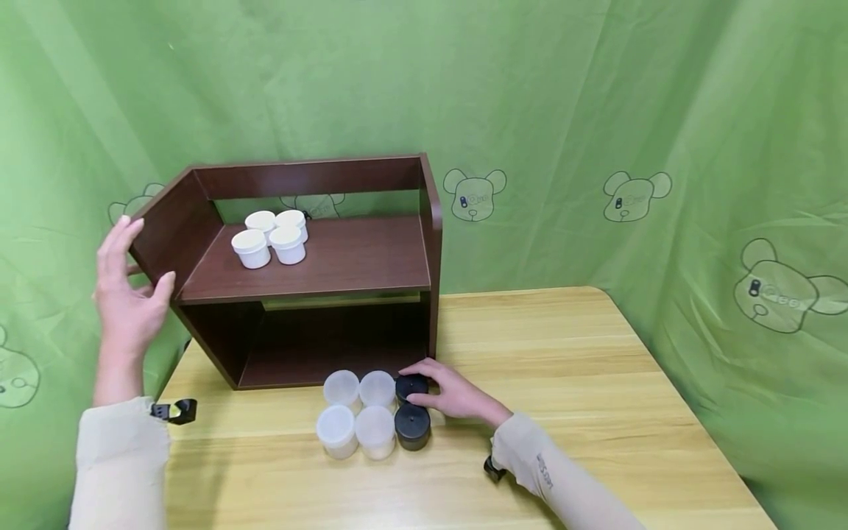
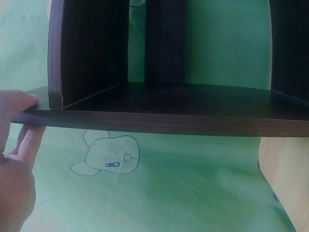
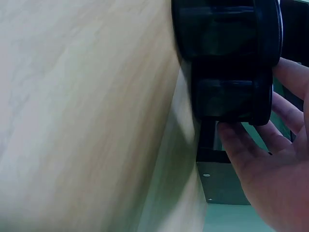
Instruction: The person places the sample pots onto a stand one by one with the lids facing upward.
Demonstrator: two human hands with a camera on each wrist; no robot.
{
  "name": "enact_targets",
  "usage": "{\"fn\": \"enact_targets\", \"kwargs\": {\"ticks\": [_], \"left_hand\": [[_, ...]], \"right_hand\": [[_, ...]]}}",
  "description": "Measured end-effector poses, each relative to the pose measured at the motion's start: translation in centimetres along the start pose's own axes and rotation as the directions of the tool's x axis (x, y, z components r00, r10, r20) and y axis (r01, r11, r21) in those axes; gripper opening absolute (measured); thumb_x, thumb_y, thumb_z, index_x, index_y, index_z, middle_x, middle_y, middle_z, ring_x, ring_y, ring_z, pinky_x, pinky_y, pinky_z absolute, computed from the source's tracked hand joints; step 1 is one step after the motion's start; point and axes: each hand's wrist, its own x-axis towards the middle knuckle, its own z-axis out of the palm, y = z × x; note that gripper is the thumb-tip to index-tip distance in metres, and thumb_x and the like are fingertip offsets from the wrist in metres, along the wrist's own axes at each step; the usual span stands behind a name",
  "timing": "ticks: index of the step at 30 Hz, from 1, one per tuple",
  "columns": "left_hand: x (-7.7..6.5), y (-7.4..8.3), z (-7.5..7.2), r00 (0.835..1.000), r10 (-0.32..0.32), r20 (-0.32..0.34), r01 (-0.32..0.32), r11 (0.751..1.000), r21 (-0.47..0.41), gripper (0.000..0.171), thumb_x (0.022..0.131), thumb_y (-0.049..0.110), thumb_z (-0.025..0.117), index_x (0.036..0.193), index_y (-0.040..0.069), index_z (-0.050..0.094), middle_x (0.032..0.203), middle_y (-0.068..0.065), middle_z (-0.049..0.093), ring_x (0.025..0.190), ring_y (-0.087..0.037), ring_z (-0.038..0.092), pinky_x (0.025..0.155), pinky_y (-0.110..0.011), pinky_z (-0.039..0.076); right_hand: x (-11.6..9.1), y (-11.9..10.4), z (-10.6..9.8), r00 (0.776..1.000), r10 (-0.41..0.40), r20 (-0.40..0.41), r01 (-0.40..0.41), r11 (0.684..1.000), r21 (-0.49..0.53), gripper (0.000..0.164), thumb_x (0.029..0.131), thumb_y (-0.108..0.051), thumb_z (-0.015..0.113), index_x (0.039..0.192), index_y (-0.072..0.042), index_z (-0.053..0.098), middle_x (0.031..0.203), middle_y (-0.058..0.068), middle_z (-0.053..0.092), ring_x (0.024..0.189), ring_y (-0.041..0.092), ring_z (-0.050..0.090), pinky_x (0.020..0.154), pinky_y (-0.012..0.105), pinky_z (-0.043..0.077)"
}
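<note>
My left hand [image 1: 129, 302] grips the left side panel of a dark brown two-tier shelf [image 1: 358, 258]. In the left wrist view the thumb [image 2: 24, 100] lies on one face of that panel and fingers are behind the other. My right hand [image 1: 453, 390] holds the farther of two black-lidded jars [image 1: 414, 386], its thumb and fingers spread around the lid. The nearer black jar [image 1: 412, 428] stands right in front of it. Left of the black pair, several translucent jars with whitish lids [image 1: 376, 428] stand close together in two rows.
Several small white tubs [image 1: 252, 248] stand grouped on the left of the upper tier. The wooden table [image 1: 563, 412] extends to the right of the shelf. A green curtain [image 1: 530, 88] with bear drawings hangs behind and at both sides.
</note>
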Motion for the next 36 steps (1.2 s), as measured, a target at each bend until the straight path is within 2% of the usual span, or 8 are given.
{"fn": "enact_targets", "kwargs": {"ticks": [15,24,28,36], "left_hand": [[0.0,-0.4,0.2,1.0,0.024,-0.008,-0.024,1.0,-0.009,0.081,0.089,-0.01,0.066,0.157,0.028,0.044,0.167,0.016,0.029,0.101,0.001,0.043,0.073,0.005,0.045],[0.0,-0.4,0.1,1.0,0.014,-0.006,-0.014,1.0,0.004,0.081,0.09,-0.009,0.066,0.157,0.029,0.044,0.167,0.017,0.028,0.102,0.001,0.043,0.073,0.005,0.045],[0.0,-0.4,0.2,1.0,0.021,-0.009,-0.021,1.0,0.008,0.081,0.09,-0.01,0.066,0.157,0.028,0.044,0.167,0.017,0.028,0.102,0.002,0.043,0.073,0.006,0.044],[0.0,-0.4,0.2,1.0,0.019,-0.01,-0.019,1.0,0.006,0.081,0.09,-0.011,0.066,0.157,0.029,0.044,0.167,0.018,0.028,0.102,0.002,0.043,0.073,0.005,0.044]], "right_hand": [[-0.4,1.3,-0.2,1.0,-0.005,-0.02,0.003,0.998,-0.057,0.054,0.098,-0.04,0.069,0.147,-0.018,0.06,0.139,0.005,0.062,0.128,0.025,0.06,0.111,0.049,0.053],[-0.4,1.6,-0.3,1.0,-0.019,-0.012,0.017,0.988,-0.152,0.059,0.096,-0.044,0.071,0.149,-0.02,0.058,0.136,0.005,0.064,0.124,0.023,0.062,0.108,0.045,0.055],[-0.5,1.7,-0.4,0.999,-0.038,0.006,0.038,0.988,-0.149,0.063,0.095,-0.042,0.074,0.15,-0.018,0.056,0.139,0.006,0.064,0.126,0.024,0.061,0.107,0.047,0.055],[-0.5,1.5,-0.7,1.0,0.008,0.017,-0.007,0.995,-0.095,0.064,0.094,-0.04,0.076,0.151,-0.018,0.055,0.139,0.006,0.063,0.126,0.023,0.06,0.109,0.047,0.054]]}}
